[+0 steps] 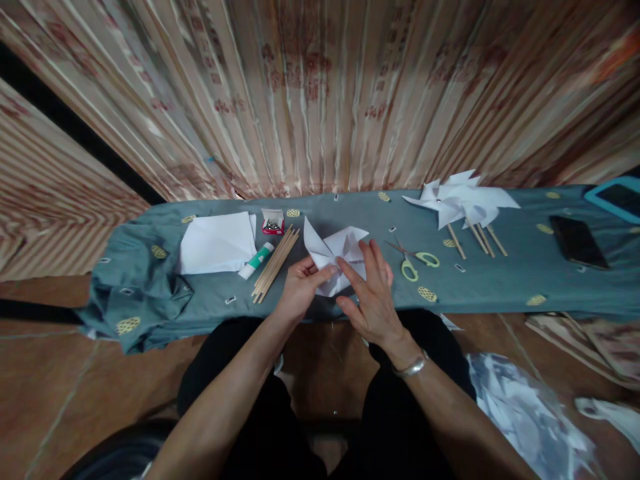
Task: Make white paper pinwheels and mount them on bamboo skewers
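A white paper pinwheel (345, 241), its blades folded toward the middle, is between my hands above the near edge of the cloth. My left hand (300, 285) grips its left side, the thumb pressed near the centre. The fingers of my right hand (371, 293) are spread; its index finger touches the pinwheel's centre and the others lie along the right blade. Left of my hands lie a bundle of wooden sticks (276, 265), a glue stick (257, 261) and a small red box of metal pins (273, 222). Scissors with green handles (414, 259) rest to the right, blades apart.
A stack of white paper (218, 244) lies at the left of the green cloth (345, 207). Several finished pinwheels on sticks (465, 200), a phone (579, 241) and a blue-framed device (620, 199) are at the right. A clear bag of paper scraps (525, 413) sits on the floor.
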The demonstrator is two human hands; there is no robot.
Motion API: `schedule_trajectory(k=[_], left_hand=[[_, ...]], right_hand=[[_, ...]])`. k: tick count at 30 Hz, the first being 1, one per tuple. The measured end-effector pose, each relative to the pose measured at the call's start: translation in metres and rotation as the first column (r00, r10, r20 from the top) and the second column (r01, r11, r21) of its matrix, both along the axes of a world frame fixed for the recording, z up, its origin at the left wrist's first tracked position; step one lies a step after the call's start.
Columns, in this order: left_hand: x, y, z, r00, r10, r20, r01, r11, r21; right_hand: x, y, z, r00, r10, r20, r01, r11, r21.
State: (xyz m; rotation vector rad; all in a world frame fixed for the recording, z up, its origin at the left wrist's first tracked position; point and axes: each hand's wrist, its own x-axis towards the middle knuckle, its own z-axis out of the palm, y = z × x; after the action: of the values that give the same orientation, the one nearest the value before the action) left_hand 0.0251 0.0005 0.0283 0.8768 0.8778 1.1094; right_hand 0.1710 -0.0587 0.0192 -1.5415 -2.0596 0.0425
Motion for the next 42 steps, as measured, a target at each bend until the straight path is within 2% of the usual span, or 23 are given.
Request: schedule_trajectory(k=[3,10,16,20,24,27,30,32,33,35,37,38,39,40,42], left_hand=[[0.003,0.001,-0.007,0.999,0.054,0.009,-0.054,0.998,-0.027],[0.001,0.006,-0.010,0.993,0.121,-0.006,-0.121,0.992,-0.020],[-0.002,0.009,-0.013,0.989,0.150,-0.009,-0.150,0.989,-0.009],[-0.003,0.009,-0.015,0.987,0.157,-0.039,-0.158,0.987,-0.011],[-0.003,0.010,-0.017,0.986,0.167,-0.025,-0.168,0.985,-0.047],[-0.005,0.011,-0.018,0.982,0.186,-0.010,-0.186,0.981,-0.060],[-0.008,0.013,-0.019,0.980,0.199,-0.005,-0.199,0.978,-0.061],[-0.011,0.014,-0.018,0.979,0.206,-0.010,-0.206,0.976,-0.067],[-0.011,0.014,-0.018,0.978,0.209,-0.013,-0.210,0.975,-0.069],[-0.013,0.014,-0.018,0.976,0.217,-0.012,-0.218,0.974,-0.065],[-0.014,0.014,-0.018,0.975,0.223,-0.009,-0.223,0.974,-0.050],[-0.014,0.014,-0.019,0.975,0.220,-0.012,-0.220,0.974,-0.042],[-0.015,0.014,-0.019,0.977,0.214,-0.018,-0.214,0.976,-0.034],[-0.015,0.014,-0.020,0.978,0.206,-0.029,-0.207,0.978,-0.022],[-0.016,0.014,-0.021,0.980,0.187,-0.066,-0.186,0.982,0.017]], right_hand=[[-0.004,0.002,-0.001,1.000,-0.014,-0.004,0.014,1.000,-0.015],[-0.014,0.005,0.000,0.999,-0.031,-0.010,0.030,0.999,-0.025],[-0.017,0.006,0.000,1.000,0.000,0.001,0.000,1.000,0.018],[-0.016,0.005,0.001,0.999,-0.010,0.039,0.011,1.000,-0.022],[-0.011,0.003,0.005,0.998,-0.022,0.052,0.022,1.000,-0.006],[-0.003,0.002,0.009,0.997,-0.076,-0.007,0.077,0.996,0.038],[0.007,0.005,0.009,0.973,-0.107,-0.203,0.123,0.990,0.069],[0.010,0.011,0.004,0.890,-0.136,-0.435,0.158,0.987,0.013],[0.010,0.015,0.001,0.804,-0.163,-0.572,0.167,0.985,-0.046],[0.008,0.023,-0.006,0.536,-0.232,-0.812,0.127,0.973,-0.194],[0.004,0.031,-0.011,0.252,-0.298,-0.921,0.009,0.952,-0.305],[0.002,0.034,-0.012,0.152,-0.321,-0.935,-0.050,0.942,-0.331],[-0.001,0.036,-0.013,0.091,-0.339,-0.936,-0.093,0.933,-0.347],[-0.003,0.038,-0.013,0.063,-0.353,-0.934,-0.121,0.926,-0.358],[-0.007,0.039,-0.012,0.060,-0.367,-0.928,-0.141,0.917,-0.372]])
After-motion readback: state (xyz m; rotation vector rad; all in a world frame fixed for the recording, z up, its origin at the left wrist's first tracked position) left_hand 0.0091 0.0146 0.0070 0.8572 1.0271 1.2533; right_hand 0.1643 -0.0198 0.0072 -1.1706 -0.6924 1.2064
